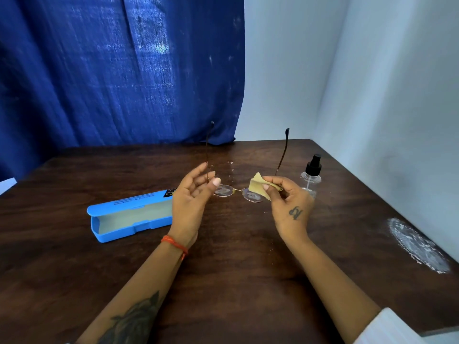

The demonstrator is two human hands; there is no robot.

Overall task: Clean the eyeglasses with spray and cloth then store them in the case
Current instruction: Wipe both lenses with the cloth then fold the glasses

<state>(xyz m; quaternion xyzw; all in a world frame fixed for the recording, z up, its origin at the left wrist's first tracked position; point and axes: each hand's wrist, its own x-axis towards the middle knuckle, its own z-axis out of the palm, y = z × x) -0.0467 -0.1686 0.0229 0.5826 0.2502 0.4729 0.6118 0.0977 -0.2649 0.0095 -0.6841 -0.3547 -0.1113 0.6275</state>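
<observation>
Both hands hold the eyeglasses [237, 191] above the middle of the dark wooden worktop [236, 256], temples unfolded and pointing away toward the far edge. The left hand [192, 194] pinches the frame at its left hinge, its other fingers spread loose. The right hand [288, 204] presses a yellow cleaning cloth [258, 187] against the right lens. The open blue glasses case [129, 217] lies toward the left edge; the clear spray bottle [311, 176] stands upright toward the right edge.

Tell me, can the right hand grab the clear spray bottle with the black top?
Probably not straight away: the clear spray bottle with the black top stands beside the right hand, nothing between, but its fingers pinch the yellow cloth.
</observation>
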